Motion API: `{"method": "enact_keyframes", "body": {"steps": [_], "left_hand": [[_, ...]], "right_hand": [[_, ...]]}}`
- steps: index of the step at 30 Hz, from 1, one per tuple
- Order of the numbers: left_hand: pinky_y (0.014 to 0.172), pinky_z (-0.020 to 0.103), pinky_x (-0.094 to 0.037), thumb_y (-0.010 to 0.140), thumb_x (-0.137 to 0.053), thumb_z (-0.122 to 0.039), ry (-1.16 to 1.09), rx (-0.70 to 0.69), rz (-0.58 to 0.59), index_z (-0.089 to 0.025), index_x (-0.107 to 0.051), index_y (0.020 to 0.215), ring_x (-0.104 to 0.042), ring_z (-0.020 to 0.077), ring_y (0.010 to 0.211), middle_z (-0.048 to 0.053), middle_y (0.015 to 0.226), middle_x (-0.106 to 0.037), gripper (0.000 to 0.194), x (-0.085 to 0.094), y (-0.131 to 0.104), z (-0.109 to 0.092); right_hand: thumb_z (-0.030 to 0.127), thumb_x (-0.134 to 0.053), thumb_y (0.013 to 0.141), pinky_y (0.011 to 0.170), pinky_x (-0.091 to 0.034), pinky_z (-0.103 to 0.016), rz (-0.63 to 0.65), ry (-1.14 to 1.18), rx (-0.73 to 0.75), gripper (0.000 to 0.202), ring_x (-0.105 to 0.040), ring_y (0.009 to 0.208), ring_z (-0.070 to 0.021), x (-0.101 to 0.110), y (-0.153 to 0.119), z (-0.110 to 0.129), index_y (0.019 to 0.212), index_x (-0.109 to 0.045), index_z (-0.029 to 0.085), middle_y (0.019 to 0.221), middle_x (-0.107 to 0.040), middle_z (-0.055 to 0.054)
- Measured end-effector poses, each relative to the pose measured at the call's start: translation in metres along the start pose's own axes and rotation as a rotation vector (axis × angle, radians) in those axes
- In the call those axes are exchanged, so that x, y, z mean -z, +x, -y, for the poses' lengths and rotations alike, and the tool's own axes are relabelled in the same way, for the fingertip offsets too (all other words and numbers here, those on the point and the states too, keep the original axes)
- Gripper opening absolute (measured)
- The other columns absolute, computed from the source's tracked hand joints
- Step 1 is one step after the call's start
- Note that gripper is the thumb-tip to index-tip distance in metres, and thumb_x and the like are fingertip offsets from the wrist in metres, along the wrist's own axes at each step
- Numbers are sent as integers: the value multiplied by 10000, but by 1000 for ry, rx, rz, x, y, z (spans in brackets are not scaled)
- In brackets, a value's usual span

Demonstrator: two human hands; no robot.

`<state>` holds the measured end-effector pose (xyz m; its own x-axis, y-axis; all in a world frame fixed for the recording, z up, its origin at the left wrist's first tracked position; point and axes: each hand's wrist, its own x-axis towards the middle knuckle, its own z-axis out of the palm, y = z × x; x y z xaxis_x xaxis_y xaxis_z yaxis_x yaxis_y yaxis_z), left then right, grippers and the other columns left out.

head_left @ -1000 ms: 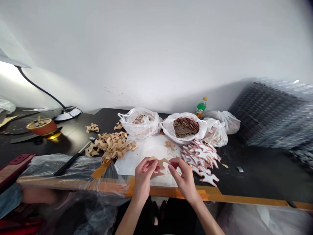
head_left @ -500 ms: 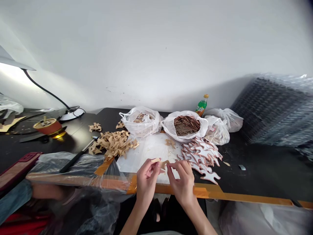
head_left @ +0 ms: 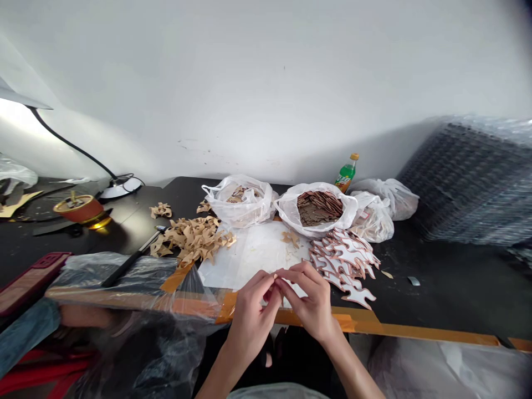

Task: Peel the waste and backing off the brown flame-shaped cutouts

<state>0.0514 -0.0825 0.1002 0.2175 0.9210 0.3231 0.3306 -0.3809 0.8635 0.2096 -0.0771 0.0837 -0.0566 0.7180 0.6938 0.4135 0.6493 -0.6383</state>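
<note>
My left hand (head_left: pixel 254 305) and my right hand (head_left: pixel 308 296) meet fingertip to fingertip over the table's front edge. Both are pinched closed on a small tan paper piece (head_left: pixel 275 276), which the fingers hide almost wholly. Just beyond my hands lies a white sheet (head_left: pixel 249 260) with a loose tan scrap (head_left: pixel 290 239) on it. Tan curved cut-outs (head_left: pixel 193 238) are heaped left of my left hand. To the right of my right hand is a pile of white wavy-edged pieces with brown rims (head_left: pixel 343 257).
Behind the sheet stand two open white plastic bags (head_left: pixel 243 213), (head_left: pixel 307 228) of brown pieces. Farther right are tied bags (head_left: pixel 372 221), a green bottle (head_left: pixel 346 173) and a dark wrapped stack (head_left: pixel 469 183). A black-handled tool (head_left: pixel 128 266), a phone (head_left: pixel 35 277) and another person's leg (head_left: pixel 29 332) are left.
My hands have come closer together, and the tan paper piece that showed between them is now mostly covered by my fingers. The view has shifted slightly.
</note>
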Motion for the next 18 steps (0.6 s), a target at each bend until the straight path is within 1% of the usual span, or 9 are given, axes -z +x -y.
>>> {"method": "enact_keyframes", "body": {"steps": [5, 8, 11, 15, 17, 18], "left_hand": [[655, 252, -452, 1009, -579, -259, -148, 89, 44, -220, -707, 904, -610, 198, 767, 59, 866, -666, 171, 3, -2, -7], [639, 247, -437, 1000, -593, -262, -181, 118, 43, -218, -684, 846, -601, 201, 772, 57, 841, -654, 184, 1, -2, -8], [620, 241, -424, 992, -603, -275, -197, 149, 57, -214, -657, 812, -591, 198, 774, 61, 854, -655, 198, 0, -2, -6], [623, 240, -444, 979, -636, -316, -269, 209, 94, -208, -683, 833, -590, 189, 760, 66, 889, -676, 188, 1, -3, -1], [650, 246, -476, 975, -652, -364, -371, 254, 114, -201, -725, 878, -597, 179, 729, 61, 876, -684, 203, 3, -3, 2], [662, 252, -493, 972, -658, -394, -436, 284, 118, -199, -752, 932, -603, 173, 710, 59, 871, -691, 221, 4, -2, 3]], "right_hand": [[105, -688, 985, 710, -592, -336, -83, -67, 45, 364, -694, 817, -189, -5, -11, -3, 1300, -751, 276, 938, -738, -62], [50, -695, 959, 670, -589, -332, -132, -135, 109, 482, -697, 788, -187, -9, -17, -4, 1376, -709, 290, 958, -756, -66], [12, -699, 937, 650, -586, -330, -161, -174, 147, 535, -704, 787, -192, -12, -22, -5, 1397, -691, 286, 968, -764, -68], [-4, -685, 934, 707, -604, -336, -157, -130, 125, 481, -719, 839, -194, -13, -26, -7, 1329, -703, 271, 1019, -767, -71], [11, -670, 949, 736, -607, -333, -122, -75, 103, 403, -721, 861, -192, -10, -24, -6, 1267, -705, 256, 1011, -761, -66], [26, -661, 961, 744, -606, -329, -86, -46, 87, 355, -720, 866, -191, -8, -23, -6, 1236, -701, 249, 996, -756, -62]]}}
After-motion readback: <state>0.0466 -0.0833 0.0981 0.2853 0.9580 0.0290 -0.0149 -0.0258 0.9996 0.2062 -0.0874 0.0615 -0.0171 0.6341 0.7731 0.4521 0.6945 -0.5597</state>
